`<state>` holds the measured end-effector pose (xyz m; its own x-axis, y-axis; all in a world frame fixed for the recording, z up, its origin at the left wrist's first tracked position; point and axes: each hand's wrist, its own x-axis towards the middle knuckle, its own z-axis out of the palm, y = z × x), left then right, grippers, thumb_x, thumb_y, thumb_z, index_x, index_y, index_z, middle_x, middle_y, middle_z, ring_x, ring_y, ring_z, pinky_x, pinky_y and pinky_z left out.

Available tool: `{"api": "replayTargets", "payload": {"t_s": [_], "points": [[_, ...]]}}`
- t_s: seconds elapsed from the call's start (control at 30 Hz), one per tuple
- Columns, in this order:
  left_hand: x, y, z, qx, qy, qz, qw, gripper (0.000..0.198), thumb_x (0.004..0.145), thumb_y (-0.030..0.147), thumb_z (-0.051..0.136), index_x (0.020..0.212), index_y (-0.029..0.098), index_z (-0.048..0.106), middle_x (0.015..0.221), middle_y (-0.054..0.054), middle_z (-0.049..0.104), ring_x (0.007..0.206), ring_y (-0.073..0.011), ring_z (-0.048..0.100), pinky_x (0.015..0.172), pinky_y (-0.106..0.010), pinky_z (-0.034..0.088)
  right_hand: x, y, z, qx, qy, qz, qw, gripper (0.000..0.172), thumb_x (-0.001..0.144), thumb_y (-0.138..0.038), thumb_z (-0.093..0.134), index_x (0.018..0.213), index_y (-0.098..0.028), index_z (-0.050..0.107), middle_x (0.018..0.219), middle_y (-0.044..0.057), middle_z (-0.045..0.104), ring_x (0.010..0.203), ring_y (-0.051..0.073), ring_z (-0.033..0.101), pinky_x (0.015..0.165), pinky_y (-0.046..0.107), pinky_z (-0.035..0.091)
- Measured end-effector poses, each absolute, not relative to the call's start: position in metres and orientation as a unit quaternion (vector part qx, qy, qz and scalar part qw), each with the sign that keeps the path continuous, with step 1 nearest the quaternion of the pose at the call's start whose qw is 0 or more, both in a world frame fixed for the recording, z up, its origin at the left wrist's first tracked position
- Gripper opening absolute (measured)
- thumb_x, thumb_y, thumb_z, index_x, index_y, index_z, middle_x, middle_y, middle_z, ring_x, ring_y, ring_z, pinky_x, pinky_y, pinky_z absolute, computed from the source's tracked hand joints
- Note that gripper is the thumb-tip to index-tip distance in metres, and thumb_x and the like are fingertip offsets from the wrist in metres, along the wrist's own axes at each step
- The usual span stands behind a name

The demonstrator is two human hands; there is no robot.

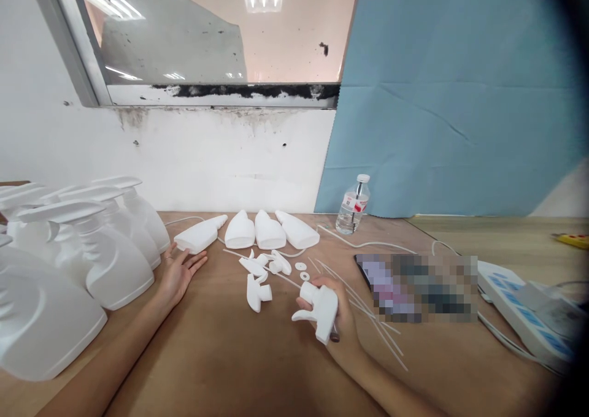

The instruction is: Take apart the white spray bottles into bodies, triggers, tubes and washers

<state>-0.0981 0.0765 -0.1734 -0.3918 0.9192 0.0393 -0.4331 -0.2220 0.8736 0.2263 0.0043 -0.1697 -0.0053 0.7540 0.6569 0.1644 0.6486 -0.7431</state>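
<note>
My right hand [343, 319] is closed around a white trigger sprayer head [319, 306], held just above the wooden table [230, 355]. My left hand [177, 273] lies open, palm up, next to a white bottle lying on its side [200, 234] and beside the assembled spray bottles [115, 251] at the left. Three more empty white bottles [269, 229] lie in a row behind. Loose sprayer heads [257, 291], small white washers [302, 270] and thin dip tubes [368, 319] are scattered between my hands.
A clear water bottle [353, 205] stands at the back against blue paper on the wall. A blurred-out object [416, 288] lies to the right, with a white power strip [524, 313] and cables beyond it. A yellow tool [573, 240] sits far right.
</note>
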Motion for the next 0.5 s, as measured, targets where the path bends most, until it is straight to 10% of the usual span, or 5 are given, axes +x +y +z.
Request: {"api": "replayTargets", "payload": {"t_s": [0.3, 0.5], "points": [[-0.087, 0.071, -0.175, 0.411, 0.527, 0.615, 0.419, 0.061, 0.075, 0.019, 0.066, 0.133, 0.024, 0.046, 0.123, -0.008, 0.051, 0.084, -0.0136, 0.064, 0.081, -0.03, 0.054, 0.228, 0.002, -0.159, -0.29, -0.701, 0.243, 0.605, 0.032, 0.078, -0.017, 0.063, 0.104, -0.029, 0.05, 0.114, 0.007, 0.06, 0.093, 0.026, 0.064, 0.076, 0.047, 0.056], [-0.087, 0.069, -0.172, 0.482, 0.567, 0.564, 0.358, 0.048, 0.073, 0.032, 0.065, 0.118, 0.017, 0.059, 0.098, -0.004, 0.061, 0.068, -0.0134, 0.063, 0.078, -0.033, 0.052, 0.232, -0.001, -0.158, -0.217, -0.766, 0.14, 0.589, 0.038, 0.083, -0.017, 0.058, 0.115, -0.029, 0.042, 0.109, 0.009, 0.063, 0.104, 0.028, 0.063, 0.083, 0.045, 0.053]]}}
